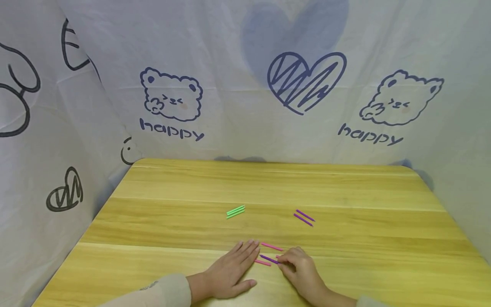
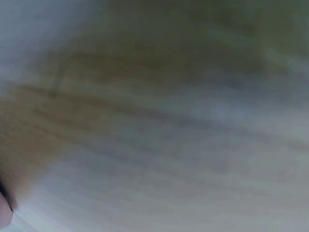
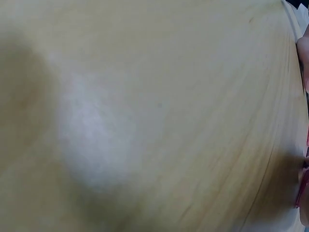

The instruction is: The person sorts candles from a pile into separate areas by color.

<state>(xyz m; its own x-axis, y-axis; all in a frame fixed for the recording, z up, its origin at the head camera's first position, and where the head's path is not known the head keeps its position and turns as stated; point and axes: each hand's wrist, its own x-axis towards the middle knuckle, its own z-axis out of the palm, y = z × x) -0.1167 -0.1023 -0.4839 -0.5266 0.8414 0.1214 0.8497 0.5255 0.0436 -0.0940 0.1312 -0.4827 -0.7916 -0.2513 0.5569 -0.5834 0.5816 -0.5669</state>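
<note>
On the wooden table, my left hand [image 1: 232,269] lies flat, fingers stretched out and thumb apart. A pink stick [image 1: 263,262] starts right at its fingertips. My right hand [image 1: 303,270] pinches the near end of a thin purple stick [image 1: 268,258] with a dark pointed tip. Another pink stick [image 1: 272,246] lies just beyond, and the end of a third shows beside the right fingers, mostly hidden. Only a fingertip [image 2: 5,212] enters the left wrist view. At the right wrist view's right edge are fingers [image 3: 303,53] and a slice of reddish stick [image 3: 302,189].
Several green sticks [image 1: 235,211] lie side by side farther back on the table [image 1: 172,221]. Two purple sticks [image 1: 304,219] lie parallel at the back right. White cloth [image 1: 230,128] printed with bears and hearts hangs behind and along the sides.
</note>
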